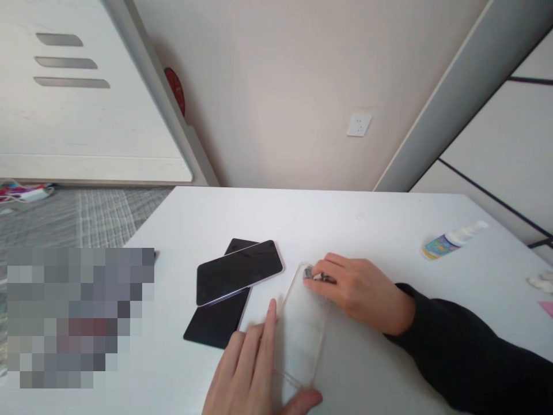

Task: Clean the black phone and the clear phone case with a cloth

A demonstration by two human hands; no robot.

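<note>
A clear phone case (301, 334) lies flat on the white table, its long side slanting away from me. Along its left edge my left hand (254, 366) rests with fingers stretched out, the thumb apart at the near end. My right hand (352, 282) is closed over the far right corner of the case, pinching a small crumpled grey-and-dark piece (307, 273) against it. Most of that piece is hidden by the fingers, so I cannot tell its material. To the left, a phone (239, 272) with a dark screen lies across a flat black rectangular object (216, 323).
The white table (311, 216) reaches back to the wall. A small spray bottle (451, 241) lies on its side at the right, with a crumpled white item (542, 281) and something pink (546, 308) at the right edge. A pixelated area (78, 317) hides the left side.
</note>
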